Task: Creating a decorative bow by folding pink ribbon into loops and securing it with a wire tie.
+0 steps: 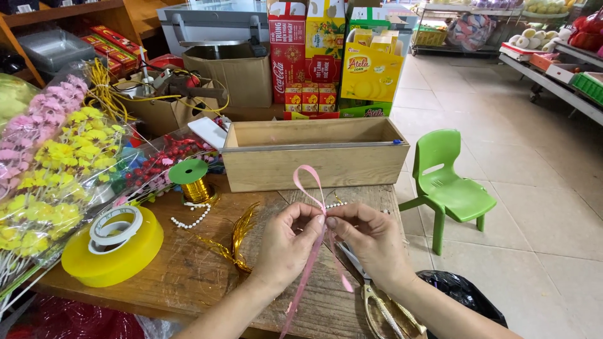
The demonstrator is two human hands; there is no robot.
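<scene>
Both hands met near the front right corner of the wooden desk (188, 276). The left hand (290, 242) and the right hand (370, 242) each pinched the pink ribbon (308, 185) with fingertips pressed together, its loop standing up and its tails hanging past the front edge. Gold scissors (383, 311) lay just under the right wrist, close to the right edge. A wooden box (314, 164) sat along the back edge. A yellow tape roll (113, 257) rested near the left edge, well apart from the hands.
</scene>
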